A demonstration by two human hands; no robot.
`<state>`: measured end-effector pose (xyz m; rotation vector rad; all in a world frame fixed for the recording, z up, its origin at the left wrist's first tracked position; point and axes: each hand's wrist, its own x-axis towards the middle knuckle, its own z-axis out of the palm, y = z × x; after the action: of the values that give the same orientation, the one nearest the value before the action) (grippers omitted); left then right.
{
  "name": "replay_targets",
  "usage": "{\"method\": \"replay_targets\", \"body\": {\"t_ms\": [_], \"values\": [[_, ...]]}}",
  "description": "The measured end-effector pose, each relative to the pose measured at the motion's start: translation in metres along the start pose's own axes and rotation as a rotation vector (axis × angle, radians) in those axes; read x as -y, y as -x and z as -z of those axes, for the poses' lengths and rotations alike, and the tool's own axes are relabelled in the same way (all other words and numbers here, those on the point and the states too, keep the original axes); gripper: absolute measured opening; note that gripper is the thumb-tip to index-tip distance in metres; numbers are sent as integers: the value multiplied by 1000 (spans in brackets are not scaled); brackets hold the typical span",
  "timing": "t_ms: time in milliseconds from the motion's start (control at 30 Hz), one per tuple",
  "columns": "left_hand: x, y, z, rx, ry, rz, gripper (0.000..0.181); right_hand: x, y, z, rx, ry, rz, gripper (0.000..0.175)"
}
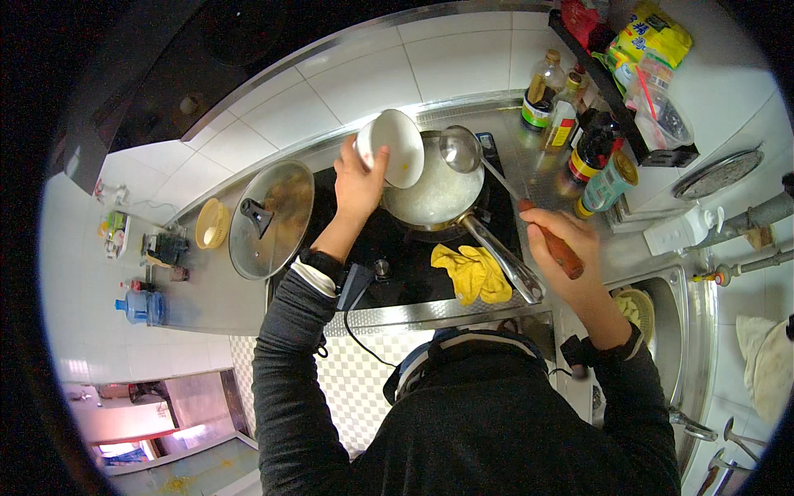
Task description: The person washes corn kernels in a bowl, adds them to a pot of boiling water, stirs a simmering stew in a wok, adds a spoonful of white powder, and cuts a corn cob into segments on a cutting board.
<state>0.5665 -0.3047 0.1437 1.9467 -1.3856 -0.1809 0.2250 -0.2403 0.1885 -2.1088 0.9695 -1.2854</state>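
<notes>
My left hand (pixel 363 186) grips a white bowl (pixel 400 146), tilted on its side over the left part of a metal pan (pixel 446 224). Only a small yellow speck shows inside the bowl. Pale, cloudy liquid (pixel 434 192) fills the pan, whose steel handle (pixel 502 257) points toward me at the right. In my right hand (pixel 567 245) is the wooden handle (pixel 555 245) of a metal ladle. The round ladle head (pixel 460 149) is held above the pan's far right side. Under the pan lies a black cooktop (pixel 335 235); a crumpled yellow cloth (pixel 474 273) rests near its front edge.
A glass lid (pixel 273 217) leans left of the cooktop, beside a yellow basket (pixel 212 223) with an egg-like white item. Several sauce bottles (pixel 561 118) stand at the back right under a dark shelf (pixel 626 93). A sink (pixel 673 310) holds a colander (pixel 639 310) of pale cut pieces.
</notes>
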Motion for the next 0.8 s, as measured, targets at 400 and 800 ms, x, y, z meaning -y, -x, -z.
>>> {"method": "replay_targets", "body": {"t_ms": [400, 800], "values": [[31, 16, 21, 170, 784, 495, 76, -28, -5, -44, -1, -231, -441, 15], [39, 16, 18, 174, 744, 544, 78, -15, -13, -17, -375, -489, -685, 27]]}}
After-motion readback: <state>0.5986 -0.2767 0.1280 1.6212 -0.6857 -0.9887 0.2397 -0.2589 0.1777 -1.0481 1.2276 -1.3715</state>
